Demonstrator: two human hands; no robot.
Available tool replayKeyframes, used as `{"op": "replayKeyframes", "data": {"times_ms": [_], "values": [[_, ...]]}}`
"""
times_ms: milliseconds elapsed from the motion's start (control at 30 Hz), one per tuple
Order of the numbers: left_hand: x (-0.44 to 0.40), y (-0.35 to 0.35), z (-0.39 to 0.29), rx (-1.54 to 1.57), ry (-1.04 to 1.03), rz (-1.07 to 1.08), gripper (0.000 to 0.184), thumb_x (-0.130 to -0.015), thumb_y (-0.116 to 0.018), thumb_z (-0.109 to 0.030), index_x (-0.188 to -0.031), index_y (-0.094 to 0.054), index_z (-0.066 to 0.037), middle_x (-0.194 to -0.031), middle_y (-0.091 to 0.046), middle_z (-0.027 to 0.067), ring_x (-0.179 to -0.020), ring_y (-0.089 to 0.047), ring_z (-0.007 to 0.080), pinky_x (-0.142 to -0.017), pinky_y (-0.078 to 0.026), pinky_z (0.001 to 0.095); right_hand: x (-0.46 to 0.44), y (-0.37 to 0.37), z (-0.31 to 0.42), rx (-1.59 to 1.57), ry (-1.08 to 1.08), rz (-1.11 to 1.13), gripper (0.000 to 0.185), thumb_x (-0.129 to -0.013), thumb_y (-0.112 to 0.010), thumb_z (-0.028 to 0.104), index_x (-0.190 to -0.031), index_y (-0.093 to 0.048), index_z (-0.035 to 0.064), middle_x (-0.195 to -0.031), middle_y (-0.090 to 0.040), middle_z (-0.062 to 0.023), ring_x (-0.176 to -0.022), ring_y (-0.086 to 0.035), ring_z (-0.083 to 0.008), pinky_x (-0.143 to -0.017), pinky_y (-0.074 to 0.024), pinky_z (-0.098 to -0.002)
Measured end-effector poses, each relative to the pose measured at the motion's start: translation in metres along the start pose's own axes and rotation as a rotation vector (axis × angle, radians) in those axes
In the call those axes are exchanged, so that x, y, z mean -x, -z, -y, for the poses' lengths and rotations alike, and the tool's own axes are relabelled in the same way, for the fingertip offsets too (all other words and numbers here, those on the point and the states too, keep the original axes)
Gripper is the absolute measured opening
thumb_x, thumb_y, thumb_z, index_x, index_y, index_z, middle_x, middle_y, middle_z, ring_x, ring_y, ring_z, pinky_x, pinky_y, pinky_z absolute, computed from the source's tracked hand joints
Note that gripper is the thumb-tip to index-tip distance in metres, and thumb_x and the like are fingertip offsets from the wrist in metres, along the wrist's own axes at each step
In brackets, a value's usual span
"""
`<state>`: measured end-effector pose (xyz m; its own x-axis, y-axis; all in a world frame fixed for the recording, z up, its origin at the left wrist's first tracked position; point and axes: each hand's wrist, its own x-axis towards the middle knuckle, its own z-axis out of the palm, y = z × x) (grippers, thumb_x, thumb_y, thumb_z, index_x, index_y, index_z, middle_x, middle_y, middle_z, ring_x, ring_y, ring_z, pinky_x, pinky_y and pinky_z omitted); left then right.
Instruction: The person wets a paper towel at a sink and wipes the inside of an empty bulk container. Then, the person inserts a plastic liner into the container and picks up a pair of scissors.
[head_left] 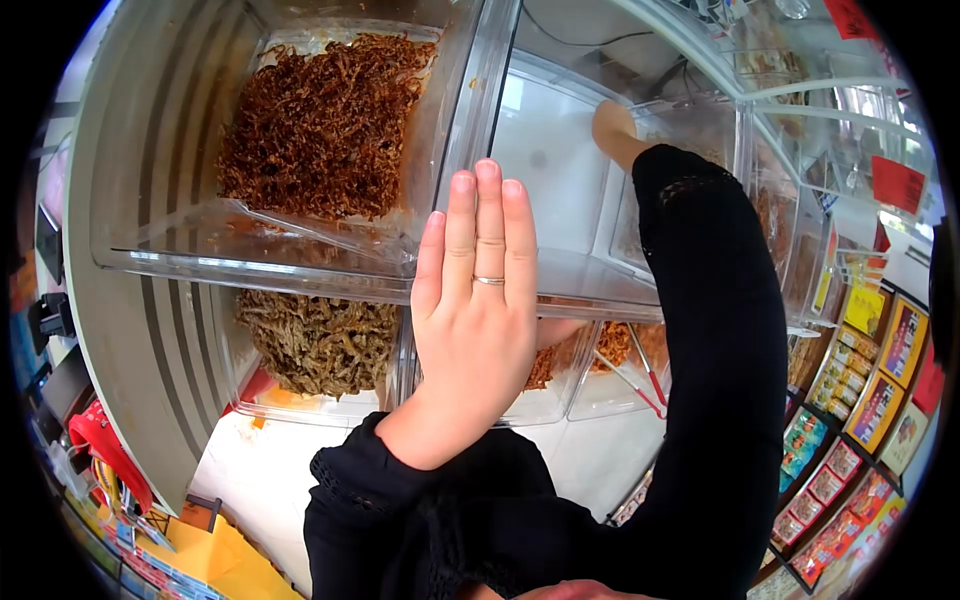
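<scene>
My left hand [475,260] is held flat, palm down, with its fingers straight and a ring on one of them. It is at the front edge of a clear plastic bin [625,290] with a white bottom; whether it touches the edge I cannot tell. My right arm, in a black sleeve, reaches over into this bin. Only a small part of my right hand [613,128] shows there, and its fingers are hidden. To the left, another clear bin [250,255] holds dark reddish-brown dried shreds [325,125].
Below are bins with greenish-brown dried strips [320,345] and orange-brown shreds [612,345], with red-handled tongs [655,390] beside the latter. Shelves of packets [825,480] stand at right. A yellow box [225,560] and a red item [105,450] are at lower left.
</scene>
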<state>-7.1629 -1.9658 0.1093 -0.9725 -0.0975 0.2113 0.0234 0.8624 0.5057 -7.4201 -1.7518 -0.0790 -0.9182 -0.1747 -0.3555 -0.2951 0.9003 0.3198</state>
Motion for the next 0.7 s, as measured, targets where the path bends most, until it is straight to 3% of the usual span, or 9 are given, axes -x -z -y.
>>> {"op": "replayKeyframes", "data": {"times_ms": [67, 167, 200, 233, 300, 367, 400, 533, 700], "values": [[-0.001, 0.002, 0.000, 0.043, 0.034, -0.010, 0.097, -0.051, -0.068, -0.042, -0.125, -0.031, 0.008, -0.132, -0.032, 0.0217, -0.124, -0.030, 0.0313, -0.101, -0.022, 0.0380, 0.014, 0.001, 0.005, 0.120, 0.090, 0.097, 0.015, -0.077, -0.048, 0.007, -0.080, -0.061, 0.0010, -0.087, -0.061, -0.0188, -0.084, -0.060, -0.0289, -0.071, -0.0486, -0.0355], [-0.002, 0.005, -0.001, 0.058, 0.032, 0.001, 0.100, -0.048, -0.069, -0.042, -0.125, -0.030, 0.008, -0.132, -0.031, 0.0220, -0.124, -0.029, 0.0312, -0.101, -0.022, 0.0382, 0.047, -0.025, 0.010, -0.046, 0.173, 0.047, 0.015, -0.073, -0.049, 0.011, -0.076, -0.059, -0.0001, -0.085, -0.060, -0.0186, -0.082, -0.058, -0.0298, -0.074, -0.0458, -0.0378], [-0.002, 0.006, 0.000, 0.015, 0.003, 0.015, 0.100, -0.052, -0.068, -0.046, -0.125, -0.028, 0.011, -0.131, -0.031, 0.0242, -0.124, -0.030, 0.0330, -0.100, -0.024, 0.0392, 0.056, -0.022, 0.015, -0.060, 0.236, 0.118, 0.016, -0.072, -0.049, 0.013, -0.074, -0.059, 0.0000, -0.086, -0.059, -0.0172, -0.081, -0.057, -0.0321, -0.074, -0.0452, -0.0388], [-0.001, 0.007, 0.001, -0.024, -0.025, 0.034, 0.102, -0.055, -0.067, -0.051, -0.124, -0.027, 0.013, -0.130, -0.031, 0.0264, -0.123, -0.031, 0.0349, -0.099, -0.025, 0.0402, 0.063, -0.019, 0.019, -0.035, 0.490, 0.165, 0.016, -0.070, -0.050, 0.014, -0.071, -0.059, 0.0008, -0.083, -0.060, -0.0161, -0.081, -0.056, -0.0340, -0.075, -0.0442, -0.0394], [-0.002, 0.008, 0.000, -0.008, -0.018, 0.028, 0.103, -0.055, -0.068, -0.050, -0.124, -0.027, 0.013, -0.130, -0.031, 0.0263, -0.123, -0.031, 0.0345, -0.099, -0.025, 0.0402, 0.079, 0.028, 0.024, -0.276, 0.554, 0.377, 0.015, -0.069, -0.052, 0.015, -0.072, -0.060, 0.0023, -0.080, -0.060, -0.0139, -0.079, -0.057, -0.0332, -0.075, -0.0440, -0.0396], [-0.001, 0.007, -0.002, 0.005, -0.007, 0.027, 0.104, -0.054, -0.069, -0.050, -0.124, -0.027, 0.013, -0.130, -0.031, 0.0262, -0.123, -0.031, 0.0341, -0.099, -0.025, 0.0401, 0.037, 0.017, 0.003, -0.192, 0.561, -0.007, 0.018, -0.068, -0.054, 0.016, -0.077, -0.061, 0.0018, -0.079, -0.060, -0.0143, -0.076, -0.058, -0.0307, -0.072, -0.0453, -0.0404], [-0.001, 0.005, -0.002, 0.043, 0.016, 0.004, 0.103, -0.052, -0.069, -0.047, -0.126, -0.027, 0.011, -0.131, -0.030, 0.0240, -0.124, -0.029, 0.0321, -0.100, -0.023, 0.0392, 0.018, 0.027, -0.008, -0.010, 0.508, -0.021, 0.017, -0.069, -0.054, 0.015, -0.078, -0.062, 0.0021, -0.081, -0.061, -0.0147, -0.076, -0.059, -0.0302, -0.070, -0.0462, -0.0408], [0.001, 0.004, -0.001, 0.077, 0.035, -0.006, 0.103, -0.050, -0.070, -0.043, -0.127, -0.026, 0.008, -0.134, -0.027, 0.0218, -0.126, -0.025, 0.0299, -0.103, -0.019, 0.0376, 0.011, 0.073, -0.030, 0.296, 0.441, 0.094, 0.016, -0.072, -0.053, 0.011, -0.081, -0.062, 0.0021, -0.085, -0.061, -0.0164, -0.079, -0.060, -0.0306, -0.066, -0.0483, -0.0402], [0.001, 0.004, 0.000, 0.078, 0.029, 0.012, 0.104, -0.048, -0.070, -0.042, -0.128, -0.025, 0.008, -0.135, -0.025, 0.0215, -0.127, -0.023, 0.0292, -0.104, -0.016, 0.0371, 0.004, 0.042, -0.042, 0.519, 0.710, 0.241, 0.017, -0.073, -0.051, 0.012, -0.078, -0.063, 0.0008, -0.082, -0.062, -0.0158, -0.076, -0.061, -0.0311, -0.066, -0.0485, -0.0373]]}}
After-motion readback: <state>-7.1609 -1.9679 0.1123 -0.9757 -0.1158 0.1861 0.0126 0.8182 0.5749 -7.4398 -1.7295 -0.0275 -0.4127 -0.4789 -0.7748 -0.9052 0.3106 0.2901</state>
